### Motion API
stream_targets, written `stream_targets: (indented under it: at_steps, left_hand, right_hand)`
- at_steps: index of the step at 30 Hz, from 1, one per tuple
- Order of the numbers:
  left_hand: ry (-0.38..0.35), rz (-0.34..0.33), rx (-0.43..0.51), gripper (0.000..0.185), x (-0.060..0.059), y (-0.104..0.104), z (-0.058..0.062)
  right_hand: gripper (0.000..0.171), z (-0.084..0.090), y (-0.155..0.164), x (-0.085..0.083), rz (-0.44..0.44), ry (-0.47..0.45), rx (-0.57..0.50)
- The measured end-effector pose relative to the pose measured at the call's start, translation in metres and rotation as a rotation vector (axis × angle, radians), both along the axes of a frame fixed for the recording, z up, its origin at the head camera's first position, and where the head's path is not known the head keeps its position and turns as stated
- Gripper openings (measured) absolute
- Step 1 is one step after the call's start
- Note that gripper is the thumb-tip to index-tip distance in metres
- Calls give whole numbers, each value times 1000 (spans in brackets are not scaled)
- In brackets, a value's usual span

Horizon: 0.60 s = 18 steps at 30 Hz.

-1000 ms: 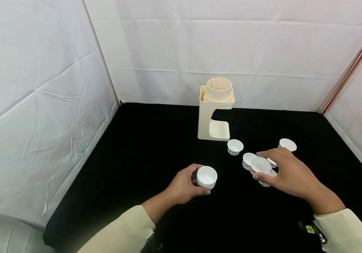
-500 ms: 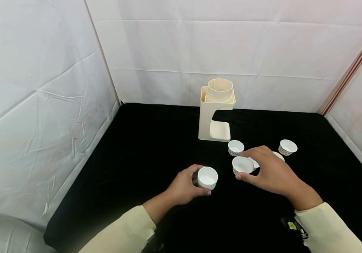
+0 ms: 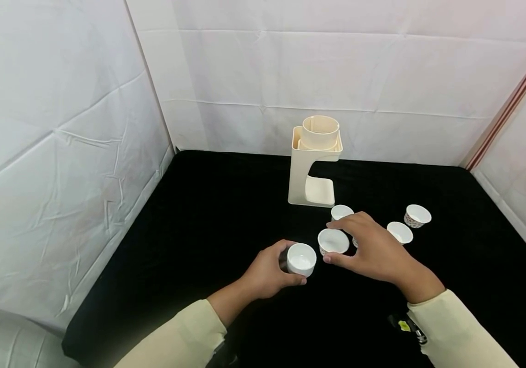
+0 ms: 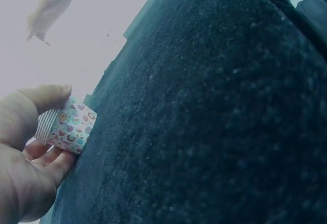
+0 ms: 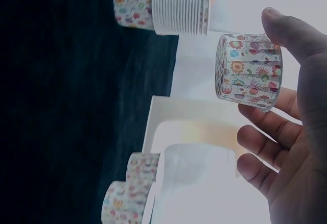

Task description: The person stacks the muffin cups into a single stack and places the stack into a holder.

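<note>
My left hand [image 3: 267, 271] grips a stack of nested paper baking cups [image 3: 301, 260], thumb on one side and fingers on the other. White inside, the stack has a colourful print and many layered rims [image 4: 47, 126] in the left wrist view. A single printed baking cup [image 3: 334, 241] is pinched between the thumb and fingers of my right hand [image 3: 373, 250]. In the right wrist view this held cup [image 5: 250, 72] is off the cloth, its mouth toward the palm. It is just right of the stack, a small gap between them.
A cream plastic stand with a round tube on top [image 3: 300, 174] stands at the back. Loose baking cups lie near it: one [image 3: 342, 211] in front, two [image 3: 399, 233] farther right, another partly hidden behind my right hand. Black cloth [image 3: 198, 214] covers the table; white sheeting [image 3: 226, 66] surrounds it.
My right hand has moved left with its baking cup, from over the loose cups to beside the stack. Cups it covered before now show. My left hand has stayed in place.
</note>
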<state>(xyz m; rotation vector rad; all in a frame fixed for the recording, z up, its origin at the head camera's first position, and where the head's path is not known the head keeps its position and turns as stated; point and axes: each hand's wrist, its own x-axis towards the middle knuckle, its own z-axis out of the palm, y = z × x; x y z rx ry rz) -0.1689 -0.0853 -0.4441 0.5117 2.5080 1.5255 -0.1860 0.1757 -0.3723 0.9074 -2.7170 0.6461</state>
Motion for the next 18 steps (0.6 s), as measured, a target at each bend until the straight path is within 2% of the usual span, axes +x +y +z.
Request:
stream_targets:
  at_steps: [18]
  left_hand:
    - [-17,-20,-4,70,1,-1,1]
  right_hand:
    - [65,-1,-32,1,77,-43,-40]
